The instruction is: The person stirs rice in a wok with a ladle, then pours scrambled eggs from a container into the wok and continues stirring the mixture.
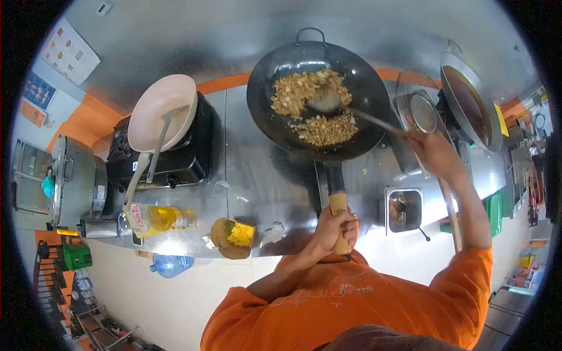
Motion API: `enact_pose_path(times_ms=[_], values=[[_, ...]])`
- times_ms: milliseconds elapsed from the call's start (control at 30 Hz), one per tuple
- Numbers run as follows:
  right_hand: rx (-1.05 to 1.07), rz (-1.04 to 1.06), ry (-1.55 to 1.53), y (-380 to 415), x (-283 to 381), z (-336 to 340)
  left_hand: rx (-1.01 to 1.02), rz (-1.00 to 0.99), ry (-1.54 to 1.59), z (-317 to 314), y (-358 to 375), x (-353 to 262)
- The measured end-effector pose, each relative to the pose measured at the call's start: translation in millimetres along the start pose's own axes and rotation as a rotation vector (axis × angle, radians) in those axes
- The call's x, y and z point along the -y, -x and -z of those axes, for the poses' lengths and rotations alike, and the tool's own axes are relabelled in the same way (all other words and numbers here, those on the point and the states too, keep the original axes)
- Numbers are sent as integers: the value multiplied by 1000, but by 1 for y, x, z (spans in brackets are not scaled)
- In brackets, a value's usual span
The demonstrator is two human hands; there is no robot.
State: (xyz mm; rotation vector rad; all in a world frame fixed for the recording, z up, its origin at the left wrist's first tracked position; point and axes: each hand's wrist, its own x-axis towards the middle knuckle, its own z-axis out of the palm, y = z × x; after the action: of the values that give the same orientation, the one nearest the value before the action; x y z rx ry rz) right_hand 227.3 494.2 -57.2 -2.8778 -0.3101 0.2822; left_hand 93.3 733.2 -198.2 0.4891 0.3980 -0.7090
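My left hand (pixel 338 229) is wrapped round the wooden handle (pixel 339 206) of a large black wok (pixel 263 126). The wok holds browned, finely chopped food (pixel 325 130), spread in two patches over its bottom. My right hand (pixel 436 153) grips a long-handled metal spatula (pixel 377 121), which reaches in over the wok's right rim. Its head lies among the food and is smeared by motion. Just right of the wok, close to my right hand, are a wire strainer (pixel 422 112) and a metal container (pixel 404 210) with a utensil in it.
Leftward, a pale frying pan (pixel 153 105) with a spatula in it sits on a black gas stove (pixel 196 155). An oil bottle (pixel 158 220) and a small container of yellow food (pixel 240 235) are near the counter's front edge. A large pan of dark liquid (pixel 468 99) stands far right.
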Motion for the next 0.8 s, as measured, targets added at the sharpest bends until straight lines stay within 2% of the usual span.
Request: enact_pose_path(times_ms=[33, 67, 133, 167, 200, 267, 300, 333, 400, 433, 533, 600, 667, 700, 733, 800], values=[[-138, 365, 46, 2, -19, -4, 5, -11, -26, 1, -1, 0], [-138, 365, 44, -3, -18, -10, 4, -12, -27, 1, -6, 0], [-29, 156, -48, -10, 2, -23, 7, -10, 59, 2, -8, 9], [-34, -13, -5, -16, 8, -24, 2, -2, 59, 2, -2, 11], [-43, -11, -5, -9, 7, -18, 4, -3, 31, 0, 3, 7], [5, 265, -42, 3, 3, 8, 23, -34, 8, -5, -6, -3], [-58, 299, -8, -7, -5, -15, 8, -17, 24, -1, -10, 1], [-40, 281, -22, -3, -5, -18, -15, 13, 40, -1, -6, 6], [-90, 48, 57, -11, 2, -10, -13, -10, 12, -3, -4, 2], [72, 101, 40, -2, 4, 14, 6, -3, -4, 1, -3, 2], [-39, 216, -71, -6, 0, -12, 0, 1, 6, -3, -9, 0], [-7, 149, -28, -11, 4, -17, -27, 14, 23, -2, -4, 7], [7, 98, 4, -2, 4, 7, -28, 3, -17, -3, -1, 1], [127, 115, 43, 4, 6, 19, -3, -14, -9, -6, 3, -3], [131, 116, 42, -2, 8, 12, -6, -13, -5, -4, -1, -2], [-42, 201, 11, -18, 10, -24, 22, -14, 27, 2, -7, 7]])
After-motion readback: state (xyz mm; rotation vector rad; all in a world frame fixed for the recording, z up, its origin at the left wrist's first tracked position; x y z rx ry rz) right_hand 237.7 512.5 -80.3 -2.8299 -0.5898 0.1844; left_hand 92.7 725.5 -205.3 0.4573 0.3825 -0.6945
